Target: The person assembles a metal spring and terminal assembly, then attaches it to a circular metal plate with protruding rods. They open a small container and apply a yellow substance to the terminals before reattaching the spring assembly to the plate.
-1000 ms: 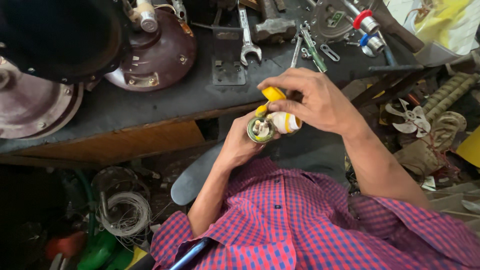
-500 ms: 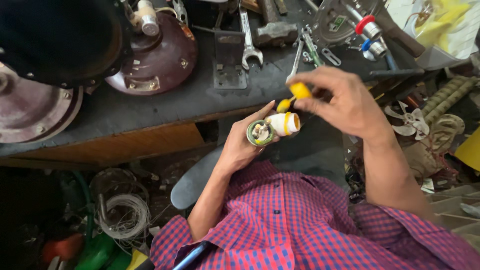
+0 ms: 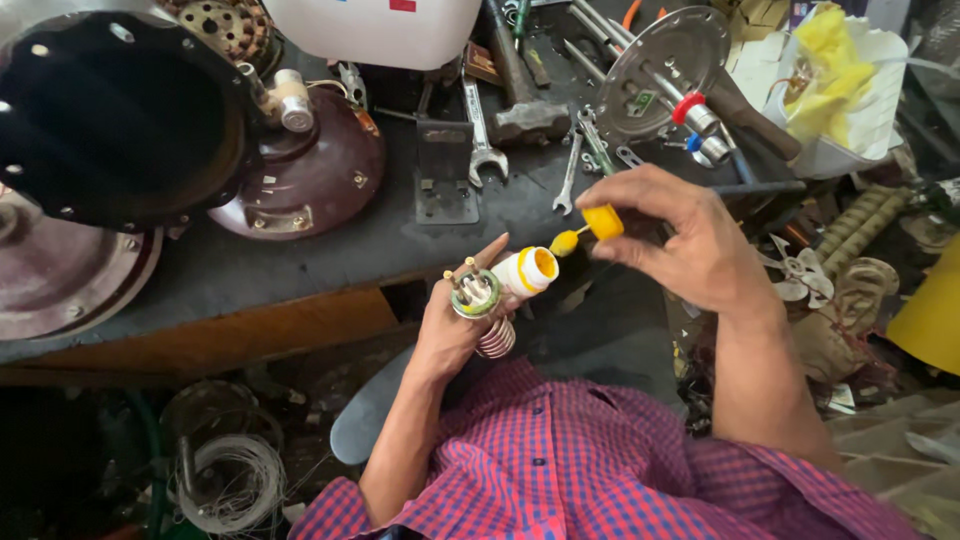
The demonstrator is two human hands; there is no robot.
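My left hand [image 3: 455, 335] grips a small metal heating element [image 3: 478, 298] with a round flange, two terminal pins and a coil below, together with a little white jar [image 3: 527, 270] whose mouth is rimmed with yellow paste. My right hand [image 3: 690, 240] pinches a yellow cap [image 3: 602, 222] with a brush tip [image 3: 564, 242] loaded with yellow paste. The brush tip hovers just right of the jar's mouth, above the edge of the dark workbench [image 3: 330, 265].
On the bench lie brown domed covers [image 3: 310, 180], a large black round housing [image 3: 110, 120], spanners [image 3: 480, 125], a hammer [image 3: 520, 90], a metal disc with red and blue fittings [image 3: 665, 60] and a white container [image 3: 370, 25]. A wire coil [image 3: 235, 475] lies on the cluttered floor.
My right hand has pulled the yellow cap and brush up and to the right, out of the jar. The left hand has tilted the jar and element slightly.
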